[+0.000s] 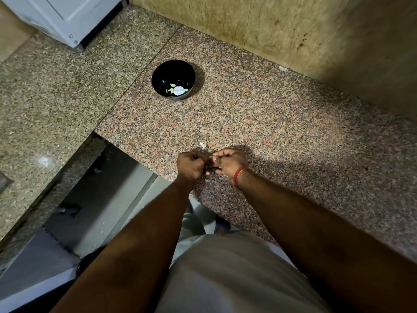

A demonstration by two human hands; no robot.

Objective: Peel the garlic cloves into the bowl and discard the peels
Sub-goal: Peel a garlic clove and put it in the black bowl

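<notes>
A person's left hand [191, 166] and right hand [228, 163] meet knuckle to knuckle over the granite counter [282, 136], fingers curled, apparently pinching a barely visible garlic clove [211, 157] for peeling, while the black bowl [173, 79] of peeled cloves waits well beyond.

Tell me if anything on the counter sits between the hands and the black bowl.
Only a small white scrap of peel lies on the counter just beyond the left hand and right hand, low and flat. The rest of the stretch of counter up to the bowl is bare.
</notes>
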